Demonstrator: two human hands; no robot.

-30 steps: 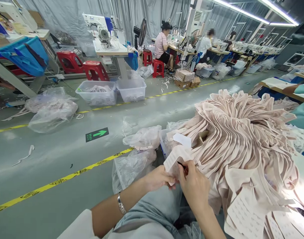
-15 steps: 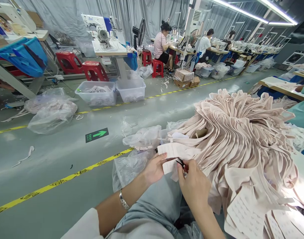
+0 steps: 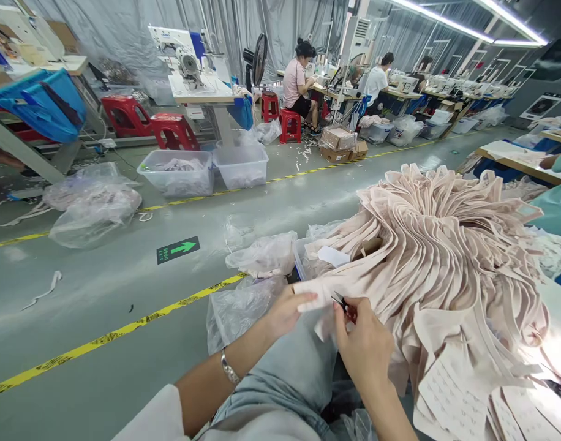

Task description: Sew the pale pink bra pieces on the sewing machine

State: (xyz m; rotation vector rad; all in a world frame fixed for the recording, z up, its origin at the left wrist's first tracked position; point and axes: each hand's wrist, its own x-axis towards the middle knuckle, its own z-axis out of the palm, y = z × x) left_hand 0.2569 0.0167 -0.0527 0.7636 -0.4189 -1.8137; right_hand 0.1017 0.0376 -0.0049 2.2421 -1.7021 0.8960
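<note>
My left hand pinches the end of a pale beige fabric strip, its fingers closed on the cloth. The strip runs right into a big heap of the same beige fabric pieces, stacked in curved layers. In my right hand is a small pair of dark thread snips, tips pointing up and left at the strip. Whether the blades touch the cloth I cannot tell. Below the strip hangs a small loose fabric end. Rows of hook-and-eye loops show on panels at the lower right.
Clear plastic bags lie on the floor left of the heap. Two plastic bins stand across the aisle, near red stools. Yellow-black tape marks the floor. People sit at sewing machines farther back.
The upper and lower fabric ends in my left hand have come apart; the lower one now hangs loose. My right hand with the snips has shifted slightly right and down.
</note>
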